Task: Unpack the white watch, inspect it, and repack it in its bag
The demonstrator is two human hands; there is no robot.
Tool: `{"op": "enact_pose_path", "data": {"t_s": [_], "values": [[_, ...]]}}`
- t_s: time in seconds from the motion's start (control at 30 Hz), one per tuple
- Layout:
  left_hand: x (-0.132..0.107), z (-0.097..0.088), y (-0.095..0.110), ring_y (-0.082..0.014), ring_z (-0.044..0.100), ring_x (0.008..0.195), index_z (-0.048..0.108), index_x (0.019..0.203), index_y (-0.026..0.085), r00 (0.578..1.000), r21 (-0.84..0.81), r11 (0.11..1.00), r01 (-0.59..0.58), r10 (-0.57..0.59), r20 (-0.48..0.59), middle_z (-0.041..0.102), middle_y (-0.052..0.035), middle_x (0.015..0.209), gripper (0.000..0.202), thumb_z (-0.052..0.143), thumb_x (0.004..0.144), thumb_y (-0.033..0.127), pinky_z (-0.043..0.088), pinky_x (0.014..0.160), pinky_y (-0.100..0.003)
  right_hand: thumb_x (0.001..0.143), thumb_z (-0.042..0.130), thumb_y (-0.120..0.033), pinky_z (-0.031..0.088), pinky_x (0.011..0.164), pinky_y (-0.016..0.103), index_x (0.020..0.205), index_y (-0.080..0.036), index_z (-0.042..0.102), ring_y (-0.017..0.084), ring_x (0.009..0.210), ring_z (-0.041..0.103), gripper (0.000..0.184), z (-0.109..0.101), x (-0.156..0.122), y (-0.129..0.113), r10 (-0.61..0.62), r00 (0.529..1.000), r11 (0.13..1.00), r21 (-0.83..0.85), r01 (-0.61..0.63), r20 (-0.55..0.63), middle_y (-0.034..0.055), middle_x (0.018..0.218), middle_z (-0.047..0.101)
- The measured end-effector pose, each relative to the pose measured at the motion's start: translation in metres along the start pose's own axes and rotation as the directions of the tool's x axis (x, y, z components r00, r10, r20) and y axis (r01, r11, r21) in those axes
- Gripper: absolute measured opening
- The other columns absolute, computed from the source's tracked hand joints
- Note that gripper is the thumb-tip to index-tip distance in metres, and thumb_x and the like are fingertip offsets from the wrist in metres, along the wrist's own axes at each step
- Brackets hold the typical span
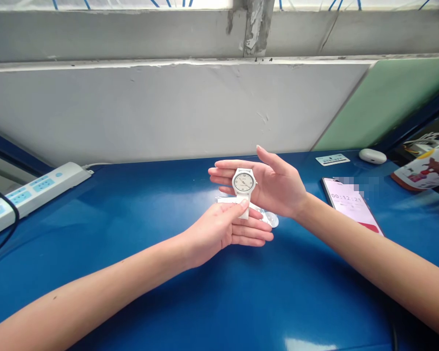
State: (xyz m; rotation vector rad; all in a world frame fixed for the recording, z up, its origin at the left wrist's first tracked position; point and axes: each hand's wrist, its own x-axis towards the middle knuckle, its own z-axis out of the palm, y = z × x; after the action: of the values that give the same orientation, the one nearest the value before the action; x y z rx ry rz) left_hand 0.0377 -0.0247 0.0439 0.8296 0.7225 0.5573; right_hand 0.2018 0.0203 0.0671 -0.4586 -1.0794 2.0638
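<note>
A white wristwatch (pixel 243 182) with a round pale dial is held up above the blue desk, face toward me. My left hand (pixel 225 225) pinches its lower strap between thumb and fingers, the other fingers stretched out to the right. Behind the watch, my right hand (pixel 267 183) is open, palm toward me, thumb up and fingers pointing left; whether it touches the watch I cannot tell. Partly hidden behind both hands, a clear plastic packet (pixel 271 218) with something whitish lies on the desk.
A white power strip (pixel 36 195) with a black cable (pixel 12 224) runs along the left. On the right are a phone (pixel 351 207) showing a timer, a white card (pixel 332 159), a white earbud case (pixel 372 156) and a printed package (pixel 428 168). A wall (pixel 149 112) closes the back.
</note>
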Motion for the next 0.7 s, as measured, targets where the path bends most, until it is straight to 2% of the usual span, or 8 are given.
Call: {"op": "enact_pose_path", "data": {"t_s": [0.1, 0.23, 0.37, 0.43, 0.5, 0.57, 0.63, 0.7], "values": [[0.000, 0.001, 0.001, -0.0240, 0.076, 0.090, 0.068, 0.098, 0.009, 0.999, 0.017, 1.000, -0.011, 0.011, -0.035, 0.077, -0.0179, 0.097, 0.036, 0.051, 0.103, 0.040, 0.060, 0.086, -0.036, 0.099, 0.033, -0.056, 0.037, 0.114, 0.043, 0.114, -0.015, 0.071, 0.027, 0.135, 0.052, 0.059, 0.000, 0.000, -0.001, -0.010, 1.000, 0.999, -0.035, 0.011, 0.001, 0.0126, 0.137, 0.065], [0.002, 0.000, 0.007, -0.0271, 0.074, 0.098, 0.067, 0.101, 0.010, 0.975, 0.074, 0.993, -0.094, 0.107, -0.193, 0.077, -0.0175, 0.100, 0.035, 0.061, 0.097, 0.044, 0.057, 0.094, -0.040, 0.097, 0.037, -0.056, 0.041, 0.112, 0.045, 0.112, -0.022, 0.073, 0.027, 0.133, 0.054, 0.051, -0.003, 0.000, -0.003, -0.076, 0.996, 0.984, -0.164, 0.068, -0.042, 0.0078, 0.135, 0.066], [0.006, -0.013, 0.013, -0.0278, 0.073, 0.098, 0.067, 0.103, 0.012, 0.905, 0.342, 0.911, -0.230, 0.330, -0.270, 0.077, -0.0153, 0.099, 0.040, 0.061, 0.095, 0.050, 0.056, 0.092, -0.040, 0.094, 0.054, -0.045, 0.044, 0.108, 0.043, 0.110, -0.024, 0.074, 0.026, 0.122, 0.061, 0.034, -0.009, 0.003, -0.006, -0.249, 0.958, 0.892, -0.419, 0.169, -0.144, 0.0060, 0.120, 0.073], [0.007, -0.022, 0.015, -0.0261, 0.073, 0.098, 0.069, 0.104, 0.015, 0.819, 0.614, 0.731, -0.298, 0.526, -0.229, 0.076, -0.0109, 0.101, 0.036, 0.060, 0.095, 0.049, 0.055, 0.088, -0.035, 0.092, 0.061, -0.039, 0.045, 0.106, 0.043, 0.114, -0.024, 0.074, 0.024, 0.115, 0.064, 0.030, -0.011, 0.003, -0.007, -0.351, 0.924, 0.785, -0.586, 0.201, -0.153, 0.0044, 0.114, 0.075], [0.006, -0.032, 0.017, -0.0230, 0.072, 0.091, 0.070, 0.104, 0.019, 0.688, 0.865, 0.435, -0.250, 0.708, -0.158, 0.076, -0.0065, 0.097, 0.030, 0.055, 0.099, 0.044, 0.053, 0.080, -0.030, 0.092, 0.062, -0.037, 0.049, 0.101, 0.042, 0.117, -0.024, 0.073, 0.023, 0.111, 0.066, 0.031, -0.013, -0.001, -0.008, -0.420, 0.899, 0.658, -0.724, 0.206, -0.126, 0.0034, 0.113, 0.076], [0.005, -0.039, 0.018, -0.0205, 0.070, 0.084, 0.070, 0.106, 0.020, 0.611, 0.973, 0.153, -0.173, 0.791, -0.016, 0.075, -0.0048, 0.095, 0.026, 0.052, 0.100, 0.038, 0.051, 0.079, -0.029, 0.092, 0.062, -0.038, 0.054, 0.091, 0.041, 0.120, -0.024, 0.072, 0.024, 0.103, 0.069, 0.033, -0.014, -0.009, -0.008, -0.448, 0.888, 0.546, -0.818, 0.182, -0.101, 0.0039, 0.111, 0.077], [0.004, -0.042, 0.017, -0.0218, 0.069, 0.091, 0.068, 0.114, 0.020, 0.592, 0.987, -0.020, -0.162, 0.798, 0.114, 0.074, -0.0061, 0.104, 0.027, 0.049, 0.101, 0.034, 0.051, 0.086, -0.031, 0.092, 0.064, -0.038, 0.057, 0.082, 0.040, 0.125, -0.023, 0.070, 0.024, 0.095, 0.071, 0.037, -0.015, -0.021, -0.006, -0.461, 0.884, 0.436, -0.886, 0.155, -0.072, 0.0054, 0.110, 0.077], [0.003, -0.041, 0.013, -0.0255, 0.068, 0.104, 0.066, 0.120, 0.020, 0.602, 0.975, -0.122, -0.185, 0.770, 0.210, 0.073, -0.0086, 0.115, 0.028, 0.048, 0.101, 0.031, 0.050, 0.095, -0.036, 0.091, 0.066, -0.033, 0.059, 0.082, 0.038, 0.127, -0.024, 0.069, 0.025, 0.098, 0.071, 0.038, -0.017, -0.035, -0.002, -0.503, 0.864, 0.292, -0.940, 0.175, 0.004, 0.0068, 0.121, 0.074]]}}
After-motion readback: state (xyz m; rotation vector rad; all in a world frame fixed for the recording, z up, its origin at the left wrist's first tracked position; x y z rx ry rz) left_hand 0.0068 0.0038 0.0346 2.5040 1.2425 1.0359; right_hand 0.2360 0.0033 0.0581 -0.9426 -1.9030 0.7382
